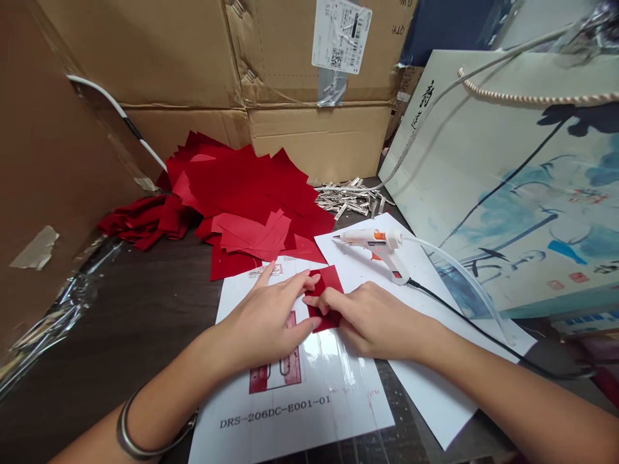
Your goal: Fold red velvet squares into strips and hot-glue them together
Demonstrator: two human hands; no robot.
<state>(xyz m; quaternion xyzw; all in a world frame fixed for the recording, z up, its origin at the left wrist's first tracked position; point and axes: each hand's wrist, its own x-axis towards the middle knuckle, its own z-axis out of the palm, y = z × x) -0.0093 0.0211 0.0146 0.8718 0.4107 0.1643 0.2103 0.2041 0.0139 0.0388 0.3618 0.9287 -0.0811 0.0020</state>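
A small red fabric piece (pixel 331 281) lies on a white printed sheet (pixel 338 412) in the middle. My left hand (pixel 269 319) rests over the sheet with fingers spread, its thumb and fingertips touching the fabric's left edge. From the other side, my right hand (pixel 370 319) has its fingers curled and its bent index finger pressed on the same piece. The right thumb is hidden. Beneath my left hand, part of a red printed picture (pixel 290 377) shows on the sheet, above the text "DRS-206DC-E001-01".
A white glue gun (pixel 387 245) lies on a second white sheet (pixel 435 393), its cord trailing right. Red fabric pieces (pixel 242 180) are heaped at the back left, beside many metal clips (pixel 353 198). Cardboard (pixel 314 138) and a large paper bag (pixel 507 174) stand around.
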